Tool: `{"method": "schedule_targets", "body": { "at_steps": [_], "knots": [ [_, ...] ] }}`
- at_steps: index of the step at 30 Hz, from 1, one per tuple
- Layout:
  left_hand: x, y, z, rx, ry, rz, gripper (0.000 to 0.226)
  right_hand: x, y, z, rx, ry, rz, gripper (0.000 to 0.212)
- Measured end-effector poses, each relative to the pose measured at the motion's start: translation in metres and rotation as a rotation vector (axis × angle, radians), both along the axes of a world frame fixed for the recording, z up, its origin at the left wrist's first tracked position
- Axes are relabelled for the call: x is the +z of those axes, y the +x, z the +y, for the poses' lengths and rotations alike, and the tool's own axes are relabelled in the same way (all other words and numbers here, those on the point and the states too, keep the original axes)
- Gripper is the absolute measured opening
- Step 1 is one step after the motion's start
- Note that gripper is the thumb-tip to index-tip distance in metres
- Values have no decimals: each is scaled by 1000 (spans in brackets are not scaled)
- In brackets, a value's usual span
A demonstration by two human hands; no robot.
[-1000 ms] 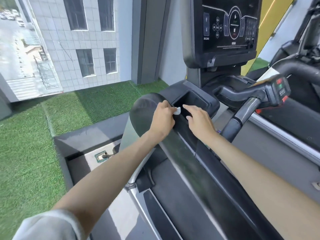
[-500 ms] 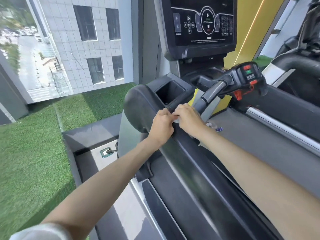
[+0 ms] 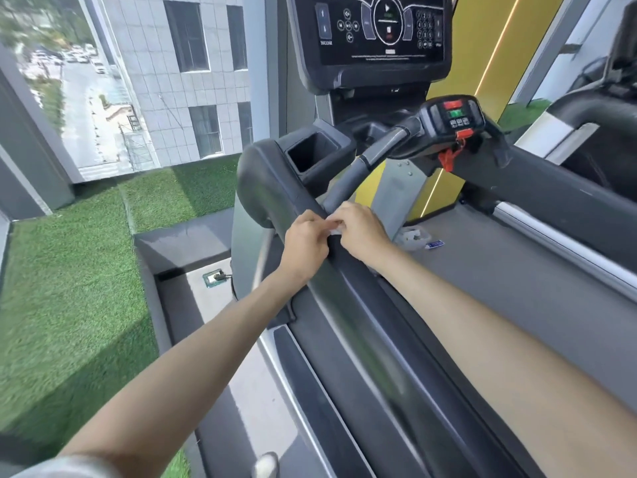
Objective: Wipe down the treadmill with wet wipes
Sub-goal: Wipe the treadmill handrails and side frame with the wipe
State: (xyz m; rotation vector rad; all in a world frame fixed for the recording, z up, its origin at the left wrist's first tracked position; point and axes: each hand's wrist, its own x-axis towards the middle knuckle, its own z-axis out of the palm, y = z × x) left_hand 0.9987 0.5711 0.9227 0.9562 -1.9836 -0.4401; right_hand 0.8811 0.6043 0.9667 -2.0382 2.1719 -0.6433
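Over the treadmill's black side rail, both hands' fingers pinch a small white wipe.

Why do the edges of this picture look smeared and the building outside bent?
Head view: wide-angle lens bows the building; motion blur smears the side rail and grass near the bottom; the hands and console stay sharper; daylight glares on the rail.

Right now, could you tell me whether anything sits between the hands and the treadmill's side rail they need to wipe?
Nothing visible does. The left hand and right hand pinch a small white wipe together directly over the side rail, whose dark surface looks bare.
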Motion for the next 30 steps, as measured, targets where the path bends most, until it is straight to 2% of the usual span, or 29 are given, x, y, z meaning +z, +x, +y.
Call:
{"method": "schedule_targets", "body": {
  "at_steps": [4,9,14,18,22,26,30],
  "knots": [
    [2,-2,21,-6,51,-32,39,4,-5,19,31,46,-14,20],
    [6,-3,45,-31,20,-68,36,5,-13,41,4,49,-92,14],
    [7,-4,76,-29,62,-91,33,4,-14,67,2,98,-51,8],
    [2,-11,109,-10,68,-88,32,6,-21,98,42,122,-48,9],
    [-5,-22,153,31,42,-86,34,5,-34,142,105,121,-98,22],
    [-8,-35,208,80,26,-94,37,-6,-49,190,136,96,-114,14],
    [-11,-45,258,128,21,-111,36,-12,-58,239,161,51,-119,16]
  ]
}}
